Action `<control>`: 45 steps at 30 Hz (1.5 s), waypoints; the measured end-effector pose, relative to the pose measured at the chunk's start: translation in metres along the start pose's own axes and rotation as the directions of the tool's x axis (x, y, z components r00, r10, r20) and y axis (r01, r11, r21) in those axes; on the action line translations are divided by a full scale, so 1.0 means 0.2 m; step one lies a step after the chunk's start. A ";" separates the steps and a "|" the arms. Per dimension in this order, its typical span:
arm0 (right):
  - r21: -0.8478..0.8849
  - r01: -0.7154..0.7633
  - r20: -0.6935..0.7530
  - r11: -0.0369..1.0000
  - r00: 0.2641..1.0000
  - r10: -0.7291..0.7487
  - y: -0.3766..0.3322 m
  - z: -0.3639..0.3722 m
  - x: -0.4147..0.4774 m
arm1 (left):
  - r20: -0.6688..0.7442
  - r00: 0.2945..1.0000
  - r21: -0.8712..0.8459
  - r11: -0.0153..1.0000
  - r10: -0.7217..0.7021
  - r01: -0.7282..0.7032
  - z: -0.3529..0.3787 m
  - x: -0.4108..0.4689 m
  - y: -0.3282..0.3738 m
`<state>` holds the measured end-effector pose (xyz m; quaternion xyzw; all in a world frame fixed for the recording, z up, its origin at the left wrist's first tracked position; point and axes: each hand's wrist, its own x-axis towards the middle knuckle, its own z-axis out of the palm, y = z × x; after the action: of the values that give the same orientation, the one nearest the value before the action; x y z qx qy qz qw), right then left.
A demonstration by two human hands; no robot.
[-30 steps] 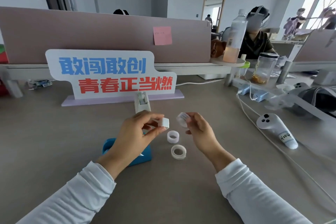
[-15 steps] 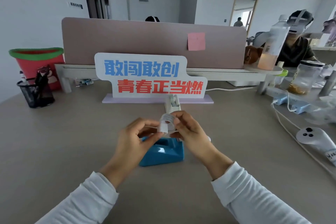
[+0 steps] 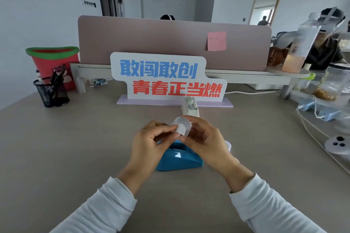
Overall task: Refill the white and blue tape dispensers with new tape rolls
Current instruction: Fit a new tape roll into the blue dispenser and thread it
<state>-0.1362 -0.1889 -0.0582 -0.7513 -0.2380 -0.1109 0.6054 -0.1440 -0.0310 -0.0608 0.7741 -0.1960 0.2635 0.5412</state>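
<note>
Both hands meet above the blue tape dispenser (image 3: 180, 159), which lies on the desk beneath them. My right hand (image 3: 205, 143) holds a clear tape roll (image 3: 182, 125) by its rim. My left hand (image 3: 151, 143) pinches a small white piece against the roll's left side; what exactly it holds is hidden by the fingers. The white tape dispenser (image 3: 190, 107) stands behind the hands, in front of the sign. A bit of another white roll (image 3: 228, 144) shows just right of my right hand.
A sign board (image 3: 166, 77) with blue and red characters stands at the back, before a pink divider. A black mesh pen holder (image 3: 52, 92) and a red bin are far left. Cables, a power strip (image 3: 320, 110), a jar and a white controller (image 3: 337, 144) crowd the right side.
The hands were apart, each with a small part; they came together over the blue dispenser. The view swung left, so the loose rolls on the desk are now mostly hidden.
</note>
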 end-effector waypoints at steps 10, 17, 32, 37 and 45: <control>-0.043 0.025 -0.002 0.999 1.000 -0.025 -0.01 -0.01 0.00 | 0.052 0.997 0.067 0.996 0.051 -0.054 -0.03 0.02 -0.01; 0.034 0.047 -0.001 0.998 0.999 -0.047 -0.01 -0.02 0.00 | 0.073 0.993 0.054 0.994 0.088 -0.092 -0.02 0.02 -0.02; -0.050 0.049 -0.038 0.998 0.998 -0.051 -0.01 -0.02 -0.01 | 0.123 0.983 -0.164 0.974 -0.136 0.155 -0.03 0.02 0.01; -0.080 0.024 -0.049 0.997 0.998 -0.028 -0.01 -0.03 -0.01 | 0.157 0.976 -0.218 0.959 -0.149 0.182 -0.03 0.02 0.01; -0.006 -0.075 -0.061 0.997 0.995 0.074 0.00 -0.03 -0.01 | 0.161 0.987 -0.100 0.994 -0.018 0.034 -0.04 0.03 -0.01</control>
<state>-0.1373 -0.1957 -0.0567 -0.7586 -0.1908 -0.1121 0.6128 -0.1397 -0.0230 -0.0562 0.7665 -0.2421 0.1830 0.5660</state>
